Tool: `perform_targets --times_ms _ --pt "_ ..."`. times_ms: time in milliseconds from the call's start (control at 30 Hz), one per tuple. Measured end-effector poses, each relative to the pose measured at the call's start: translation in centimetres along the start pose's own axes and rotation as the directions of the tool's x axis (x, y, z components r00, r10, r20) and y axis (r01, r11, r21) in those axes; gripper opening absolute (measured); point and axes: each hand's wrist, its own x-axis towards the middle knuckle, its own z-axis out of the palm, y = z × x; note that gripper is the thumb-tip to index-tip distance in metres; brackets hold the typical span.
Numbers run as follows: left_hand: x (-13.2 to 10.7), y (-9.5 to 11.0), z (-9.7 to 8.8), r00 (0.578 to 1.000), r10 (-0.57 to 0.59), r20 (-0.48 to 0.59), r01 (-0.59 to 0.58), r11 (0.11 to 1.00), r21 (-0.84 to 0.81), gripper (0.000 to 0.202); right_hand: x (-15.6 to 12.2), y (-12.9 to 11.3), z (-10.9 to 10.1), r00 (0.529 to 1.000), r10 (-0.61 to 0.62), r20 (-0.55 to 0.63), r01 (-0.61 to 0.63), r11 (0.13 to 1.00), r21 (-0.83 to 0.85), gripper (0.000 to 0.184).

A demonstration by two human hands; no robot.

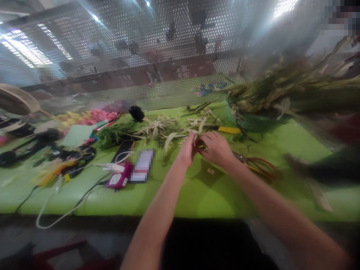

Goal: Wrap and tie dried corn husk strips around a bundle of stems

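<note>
Close together above the green tabletop (194, 202), my two hands work at a bundle of pale dried leaves (203, 125). My left hand (186, 150) is closed on the near side of the bundle, its fingertips partly hidden. From the right, my right hand (216, 149) bends its fingers round the same leaves, close to the left fingers. Some leaf strips stick out above and to the left of the hands. Behind my right wrist lie scissors (260, 167) with orange handles, and a yellow-handled tool (229, 130) rests beyond my right hand.
More dried leaves (159, 127) and green fibres (116, 133) lie to the left. A phone (142, 165) sits beside a magenta power bank (119, 180) with cables. At right, a green basket (253, 122) holds long dry stalks (292, 90). A perforated metal panel (157, 56) stands behind.
</note>
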Motion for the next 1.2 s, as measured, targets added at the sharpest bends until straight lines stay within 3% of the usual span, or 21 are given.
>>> perform_targets --times_ms 167,367,533,667,833,1067,1200 --pt "-0.1 -0.3 0.3 0.995 0.000 0.096 -0.001 1.000 0.008 0.048 -0.1 -0.2 -0.4 0.999 0.028 -0.046 -0.031 0.997 -0.075 0.019" --pt "0.2 -0.4 -0.5 0.995 0.042 -0.091 -0.035 0.996 0.079 0.031 -0.2 -0.1 -0.2 0.998 0.023 -0.054 -0.021 0.999 0.042 0.024" --pt "0.0 0.0 -0.7 0.995 0.062 -0.081 -0.052 0.992 0.119 0.031 -0.1 0.0 -0.6 0.989 0.141 -0.047 -0.127 0.968 0.218 0.019" --pt "-0.1 0.2 -0.6 0.995 0.088 -0.052 -0.078 0.983 0.169 0.031 0.1 0.3 -1.1 0.954 0.275 -0.117 -0.225 0.919 0.324 0.017" --pt "-0.3 0.4 -0.4 0.991 0.130 -0.024 -0.114 0.936 0.334 0.025 0.3 0.4 -1.3 0.912 0.366 -0.185 -0.257 0.861 0.438 0.010" --pt "-0.6 0.4 0.0 0.982 0.186 0.012 -0.178 0.918 0.355 0.022 0.5 0.2 -1.2 0.822 0.569 -0.043 -0.459 0.704 0.542 0.013" --pt "-0.5 0.2 0.0 0.978 0.207 0.022 -0.200 0.907 0.371 0.026 0.5 0.1 -1.3 0.810 0.585 -0.036 -0.475 0.691 0.545 0.013"
